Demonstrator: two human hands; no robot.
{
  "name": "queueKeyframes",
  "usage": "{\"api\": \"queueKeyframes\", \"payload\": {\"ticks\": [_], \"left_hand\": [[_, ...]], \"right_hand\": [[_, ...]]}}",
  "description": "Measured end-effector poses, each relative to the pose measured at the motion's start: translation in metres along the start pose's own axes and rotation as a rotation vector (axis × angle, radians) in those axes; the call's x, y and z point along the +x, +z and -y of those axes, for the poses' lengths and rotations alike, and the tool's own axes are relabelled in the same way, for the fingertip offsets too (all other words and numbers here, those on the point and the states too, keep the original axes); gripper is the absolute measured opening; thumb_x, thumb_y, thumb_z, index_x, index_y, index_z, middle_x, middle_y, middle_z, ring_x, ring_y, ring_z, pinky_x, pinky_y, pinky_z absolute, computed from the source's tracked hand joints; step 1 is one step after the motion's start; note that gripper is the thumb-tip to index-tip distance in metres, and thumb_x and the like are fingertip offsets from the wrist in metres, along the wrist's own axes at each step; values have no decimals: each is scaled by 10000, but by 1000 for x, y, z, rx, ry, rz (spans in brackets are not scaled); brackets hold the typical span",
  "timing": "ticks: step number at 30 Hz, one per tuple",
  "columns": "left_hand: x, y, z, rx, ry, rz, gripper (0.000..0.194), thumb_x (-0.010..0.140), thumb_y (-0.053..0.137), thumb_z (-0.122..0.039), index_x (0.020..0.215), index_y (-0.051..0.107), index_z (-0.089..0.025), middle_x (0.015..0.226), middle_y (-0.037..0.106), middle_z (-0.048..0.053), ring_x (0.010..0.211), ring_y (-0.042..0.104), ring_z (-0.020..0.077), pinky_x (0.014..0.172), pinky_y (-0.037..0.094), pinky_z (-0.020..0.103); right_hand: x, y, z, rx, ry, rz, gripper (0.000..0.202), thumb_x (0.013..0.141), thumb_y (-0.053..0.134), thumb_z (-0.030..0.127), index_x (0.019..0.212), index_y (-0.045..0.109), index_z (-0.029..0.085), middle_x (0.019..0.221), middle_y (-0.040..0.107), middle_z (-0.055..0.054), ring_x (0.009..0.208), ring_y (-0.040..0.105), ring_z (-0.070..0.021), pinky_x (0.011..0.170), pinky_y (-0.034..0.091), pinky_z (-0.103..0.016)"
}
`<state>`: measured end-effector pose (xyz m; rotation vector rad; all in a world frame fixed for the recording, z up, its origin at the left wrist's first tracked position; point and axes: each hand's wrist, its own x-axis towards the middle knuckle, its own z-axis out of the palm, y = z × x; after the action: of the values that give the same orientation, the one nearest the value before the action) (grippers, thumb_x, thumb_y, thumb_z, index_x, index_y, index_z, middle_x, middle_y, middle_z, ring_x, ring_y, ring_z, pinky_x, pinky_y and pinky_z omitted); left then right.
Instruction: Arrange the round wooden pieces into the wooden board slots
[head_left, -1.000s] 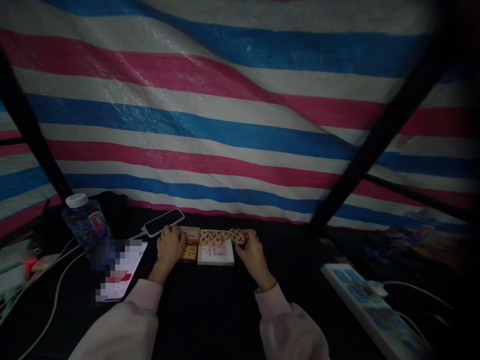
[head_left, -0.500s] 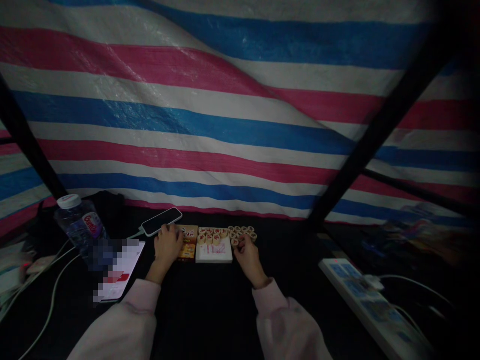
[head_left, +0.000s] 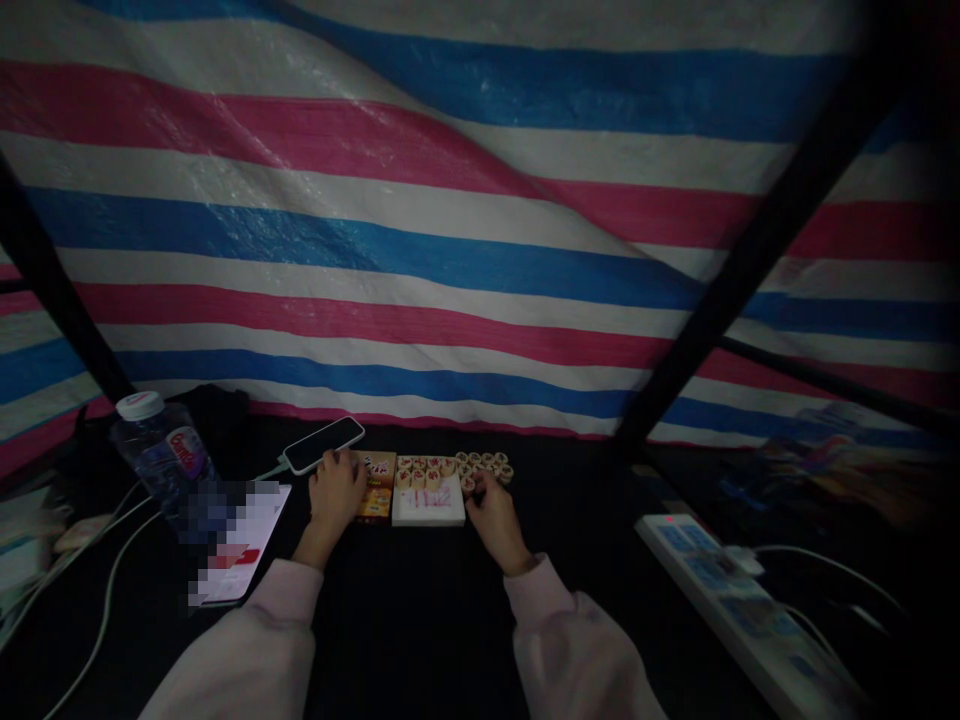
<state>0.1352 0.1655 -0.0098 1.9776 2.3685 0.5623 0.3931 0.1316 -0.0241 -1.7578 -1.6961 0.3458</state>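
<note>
My left hand [head_left: 335,492] rests with bent, slightly spread fingers on the left side of a brown and yellow cardboard box [head_left: 379,503], covering part of it. Right of this box lies a white tray-like box [head_left: 428,510] with pink print. Two rows of round Chinese chess pieces [head_left: 418,473] with red characters sit in its far part. Beside its right edge, my right hand [head_left: 496,515] pinches a chess piece [head_left: 468,484] between thumb and fingers. More loose chess pieces [head_left: 487,461] cluster on the black table just beyond these fingers.
A white-edged phone [head_left: 325,445] on a cable lies behind my left hand. A lit phone [head_left: 238,545] and a clear plastic bottle [head_left: 161,450] stand further left. To the right is a white power strip [head_left: 720,585] with plugs. A striped tarp [head_left: 420,240] hangs behind the table.
The chess piece at my right fingertips has shifted slightly left, closer to the white box. My left hand has stayed in place.
</note>
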Motion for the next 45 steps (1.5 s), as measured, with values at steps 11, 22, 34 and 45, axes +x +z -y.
{"api": "queueKeyframes", "payload": {"ticks": [11,22,34,45], "left_hand": [[-1,-2,-2,26,-2,-5,413,888,322,-397,1171,504,-159,1138,495,148,1024,547,281,829,423,407],[-1,-2,-2,16,-1,-16,400,887,314,-388,1146,512,-157,1117,502,137,1019,547,285,831,422,413],[0,-5,-3,12,-14,7,412,888,323,-385,1181,500,-156,1150,499,151,1036,541,280,843,415,407],[-1,-4,-3,25,-7,-2,413,890,319,-393,1173,503,-156,1135,503,150,1021,549,281,832,421,405]], "right_hand": [[1,-15,38,-188,-126,-82,201,767,510,147,958,566,177,947,626,-65,954,537,-217,849,362,-325],[11,11,65,-275,-214,134,195,721,595,160,910,610,206,983,618,-52,997,514,-203,888,329,-305],[14,15,66,-179,-153,44,108,696,586,152,790,567,202,816,619,-34,875,540,-189,758,369,-272],[27,-43,10,159,-24,-205,139,616,563,286,700,485,208,664,586,7,585,544,-141,573,405,-247]]}}
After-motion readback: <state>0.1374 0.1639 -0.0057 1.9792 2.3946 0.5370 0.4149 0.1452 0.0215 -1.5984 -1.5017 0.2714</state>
